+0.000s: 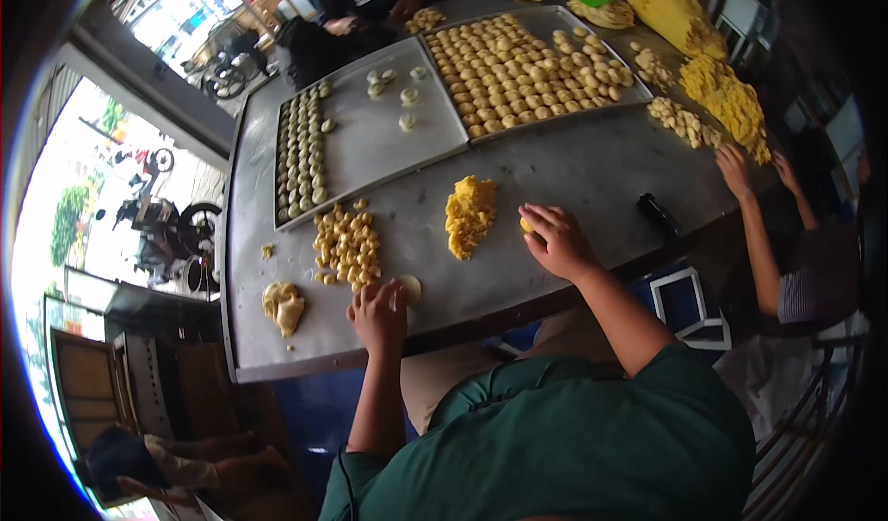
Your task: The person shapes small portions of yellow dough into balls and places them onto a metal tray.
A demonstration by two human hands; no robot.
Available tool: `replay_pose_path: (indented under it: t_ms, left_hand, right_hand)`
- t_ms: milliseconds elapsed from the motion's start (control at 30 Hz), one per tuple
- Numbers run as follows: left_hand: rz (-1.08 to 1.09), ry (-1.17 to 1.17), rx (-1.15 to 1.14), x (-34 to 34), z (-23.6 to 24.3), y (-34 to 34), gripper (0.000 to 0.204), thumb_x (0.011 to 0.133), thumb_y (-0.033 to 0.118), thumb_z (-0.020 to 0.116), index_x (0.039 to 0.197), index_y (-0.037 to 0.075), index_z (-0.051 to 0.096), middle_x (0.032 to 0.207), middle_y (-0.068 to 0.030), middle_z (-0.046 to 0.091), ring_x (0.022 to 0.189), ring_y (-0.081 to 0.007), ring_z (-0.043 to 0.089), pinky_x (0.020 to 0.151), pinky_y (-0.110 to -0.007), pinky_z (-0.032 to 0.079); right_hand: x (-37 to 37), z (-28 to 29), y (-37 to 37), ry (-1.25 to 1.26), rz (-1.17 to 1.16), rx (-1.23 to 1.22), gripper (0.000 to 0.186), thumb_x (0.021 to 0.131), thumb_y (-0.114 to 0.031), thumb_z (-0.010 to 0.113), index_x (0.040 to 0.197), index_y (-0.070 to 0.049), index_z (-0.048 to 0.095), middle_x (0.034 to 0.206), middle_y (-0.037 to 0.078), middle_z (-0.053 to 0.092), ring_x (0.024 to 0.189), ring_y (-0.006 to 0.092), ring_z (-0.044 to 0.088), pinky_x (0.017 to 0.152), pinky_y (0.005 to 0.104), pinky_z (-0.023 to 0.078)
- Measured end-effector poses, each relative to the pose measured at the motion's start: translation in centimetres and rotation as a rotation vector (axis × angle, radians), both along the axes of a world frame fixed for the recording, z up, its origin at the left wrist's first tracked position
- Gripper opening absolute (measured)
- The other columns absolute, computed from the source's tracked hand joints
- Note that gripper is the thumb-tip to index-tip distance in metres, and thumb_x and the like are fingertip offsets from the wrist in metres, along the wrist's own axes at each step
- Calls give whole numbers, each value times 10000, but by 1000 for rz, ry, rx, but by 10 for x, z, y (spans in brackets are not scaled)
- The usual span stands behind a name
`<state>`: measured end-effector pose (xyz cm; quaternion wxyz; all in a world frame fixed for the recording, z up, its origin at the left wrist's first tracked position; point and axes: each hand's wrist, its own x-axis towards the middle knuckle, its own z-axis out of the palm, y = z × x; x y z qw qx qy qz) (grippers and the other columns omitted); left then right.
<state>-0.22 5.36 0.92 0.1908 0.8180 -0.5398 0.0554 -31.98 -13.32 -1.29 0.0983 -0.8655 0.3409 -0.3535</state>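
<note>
My left hand (377, 316) is at the front of the metal table, its fingers bent and touching the edge of a flat, pale dough disc (411, 289). Just beyond it lies a pile of small dough pieces (348, 246), and to its left sits a larger lump of soft dough (283, 308). My right hand (561, 244) rests low over the tabletop, fingers curled over a small lump of yellow filling (527, 224), mostly hidden beneath them. Between the two hands stands a heap of crumbly yellow filling (471, 217).
One tray (370, 142) holds rows of greenish balls and a few pale ones; another tray (546, 125) holds many round tan balls. A black object (657, 214) lies right of my hand. More yellow filling (726, 100) is at the far right, near another person's hands (735, 170).
</note>
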Motion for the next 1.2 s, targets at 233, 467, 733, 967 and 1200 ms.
replay_pose_path:
  t_ms: [233,467,733,967,1200]
  left_hand:
    - [13,194,-93,-4,10,-2,299,937,282,711,1172,98,687,1172,-111,714,1099,-352,652,989,-468,476]
    - [-116,141,-188,4,-13,0,276,1015,233,635,1222,52,612,1213,-197,709,1161,-376,652,968,-463,517]
    - [-85,1877,-351,-40,9,-16,465,1127,349,475,1461,26,462,1437,-189,603,1282,-298,619,1123,-454,450]
    - [-466,1113,-10,-57,56,-12,448,1080,259,550,1476,59,483,1288,-196,714,1171,-318,710,988,-423,542]
    - [-515,592,231,-33,63,-11,499,629,312,940,980,38,716,910,-145,746,882,-369,732,763,-415,576]
  right_hand:
    - [-1,-4,4,11,-97,127,418,898,-170,775,1309,-149,706,1295,81,664,1131,289,649,1008,428,510]
    - [5,11,6,68,-31,-36,385,912,-113,769,1293,-139,720,1274,106,684,1067,304,701,925,392,574]
    - [54,49,63,-432,189,143,390,867,-85,819,1240,-81,706,1117,114,739,1009,282,733,880,370,601]
    - [77,71,77,-414,239,246,312,864,-98,805,1167,-92,732,1078,94,737,976,293,721,862,391,588]
    - [81,93,100,5,456,-154,299,817,-198,836,1101,-128,779,1117,32,740,1183,267,625,1113,512,424]
